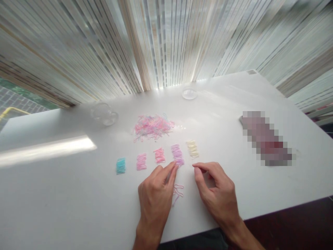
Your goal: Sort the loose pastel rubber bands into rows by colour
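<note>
While left hand point(156, 194) touches edge of purple strands point(177, 151), right hand point(219, 189) apart.

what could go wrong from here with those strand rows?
1. Left grip is at the near end of the purple row; a slip might skew it.
2. Right grip is just nearside of the yellow row; a forward nudge might disturb it.
3. Loose strands lie right beside the left grip; a sideways sweep could drag them.
</note>
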Action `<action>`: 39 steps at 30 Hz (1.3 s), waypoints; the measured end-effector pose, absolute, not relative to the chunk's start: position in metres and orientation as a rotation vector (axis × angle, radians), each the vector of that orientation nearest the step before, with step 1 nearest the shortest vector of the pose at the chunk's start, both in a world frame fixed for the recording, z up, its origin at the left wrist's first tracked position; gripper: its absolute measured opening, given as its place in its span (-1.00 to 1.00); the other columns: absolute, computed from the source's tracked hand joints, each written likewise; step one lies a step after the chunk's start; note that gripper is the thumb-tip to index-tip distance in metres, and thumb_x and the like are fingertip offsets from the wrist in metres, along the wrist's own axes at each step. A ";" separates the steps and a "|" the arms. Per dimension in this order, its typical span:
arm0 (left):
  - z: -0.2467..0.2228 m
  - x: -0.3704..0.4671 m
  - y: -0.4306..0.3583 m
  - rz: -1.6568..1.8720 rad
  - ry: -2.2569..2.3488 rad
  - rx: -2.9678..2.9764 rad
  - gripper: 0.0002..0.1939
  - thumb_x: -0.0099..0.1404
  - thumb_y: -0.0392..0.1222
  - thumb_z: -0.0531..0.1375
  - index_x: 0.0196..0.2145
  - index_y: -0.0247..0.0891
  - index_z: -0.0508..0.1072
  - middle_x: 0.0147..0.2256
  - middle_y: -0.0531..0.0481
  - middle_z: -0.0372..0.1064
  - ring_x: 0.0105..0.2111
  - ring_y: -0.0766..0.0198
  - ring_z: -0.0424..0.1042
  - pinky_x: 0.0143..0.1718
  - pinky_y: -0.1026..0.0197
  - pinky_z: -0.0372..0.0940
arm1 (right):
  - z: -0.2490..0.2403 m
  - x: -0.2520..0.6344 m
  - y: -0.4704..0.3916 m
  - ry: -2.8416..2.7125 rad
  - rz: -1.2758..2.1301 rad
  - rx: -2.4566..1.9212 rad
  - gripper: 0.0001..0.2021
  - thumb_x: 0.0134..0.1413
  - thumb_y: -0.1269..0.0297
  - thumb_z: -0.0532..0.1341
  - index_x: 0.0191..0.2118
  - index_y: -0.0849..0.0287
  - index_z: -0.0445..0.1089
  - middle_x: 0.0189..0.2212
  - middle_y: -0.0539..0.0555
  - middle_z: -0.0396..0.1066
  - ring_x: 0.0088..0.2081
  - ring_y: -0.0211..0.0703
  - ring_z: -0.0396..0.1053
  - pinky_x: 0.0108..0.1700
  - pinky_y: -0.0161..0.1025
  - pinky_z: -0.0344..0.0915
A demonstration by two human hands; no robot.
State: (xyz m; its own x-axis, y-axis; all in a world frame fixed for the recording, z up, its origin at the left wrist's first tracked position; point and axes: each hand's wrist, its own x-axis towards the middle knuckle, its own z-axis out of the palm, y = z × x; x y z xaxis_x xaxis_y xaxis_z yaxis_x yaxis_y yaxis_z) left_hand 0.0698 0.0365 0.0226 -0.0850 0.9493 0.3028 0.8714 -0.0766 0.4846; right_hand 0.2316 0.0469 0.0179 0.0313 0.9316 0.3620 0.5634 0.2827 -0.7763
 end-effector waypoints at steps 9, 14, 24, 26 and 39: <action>0.028 0.033 0.002 0.899 1.909 2.103 -0.75 0.47 -0.11 0.15 -0.16 -0.22 0.62 -0.55 0.10 0.35 -0.61 0.40 0.31 -0.55 0.34 0.20 | 0.019 0.231 0.047 -1.687 0.539 -1.360 -0.88 0.27 0.41 0.18 -0.21 0.12 0.48 -0.35 0.05 0.49 -0.31 -0.12 0.45 -0.26 -0.20 0.39; 0.026 0.018 -0.021 0.769 1.832 2.198 -0.77 0.45 -0.08 0.17 -0.10 -0.19 0.59 -0.50 0.08 0.38 -0.58 0.36 0.35 -0.54 0.33 0.26 | 0.021 0.231 0.045 -1.799 0.620 -1.242 -0.87 0.27 0.44 0.17 -0.21 0.11 0.45 -0.35 0.05 0.49 -0.29 -0.12 0.45 -0.25 -0.20 0.41; 0.017 0.028 -0.020 0.793 1.710 2.221 -0.78 0.49 -0.22 0.08 -0.20 -0.17 0.54 -0.41 0.05 0.40 -0.49 0.31 0.43 -0.42 0.29 0.32 | 0.027 0.243 0.022 -2.063 0.808 -1.229 -0.87 0.30 0.42 0.17 -0.17 0.09 0.46 -0.34 0.05 0.45 -0.28 -0.11 0.46 -0.24 -0.18 0.44; 0.017 0.027 -0.019 0.825 1.682 2.202 -0.80 0.49 -0.22 0.08 -0.20 -0.19 0.51 -0.39 0.04 0.41 -0.47 0.31 0.44 -0.41 0.29 0.33 | 0.027 0.243 0.020 -2.059 0.800 -1.192 -0.87 0.32 0.40 0.18 -0.12 0.09 0.46 -0.30 0.06 0.46 -0.25 -0.11 0.46 -0.21 -0.17 0.45; 0.025 0.022 -0.021 0.919 1.594 1.986 -0.86 0.47 -0.22 0.12 -0.19 -0.19 0.49 -0.38 0.03 0.37 -0.44 0.34 0.39 -0.41 0.34 0.31 | 0.035 0.224 0.028 -2.119 0.790 -1.001 -0.89 0.31 0.39 0.21 -0.18 0.10 0.51 -0.34 0.06 0.51 -0.29 -0.14 0.47 -0.25 -0.22 0.46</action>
State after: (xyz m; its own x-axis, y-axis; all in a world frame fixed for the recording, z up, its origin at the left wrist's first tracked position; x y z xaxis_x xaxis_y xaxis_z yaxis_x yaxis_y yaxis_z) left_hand 0.0217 -0.0205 0.0255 0.1196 0.9665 0.2271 0.6810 -0.2463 0.6896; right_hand 0.2242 0.0283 0.0352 -0.4922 0.8171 0.3002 0.4212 0.5254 -0.7393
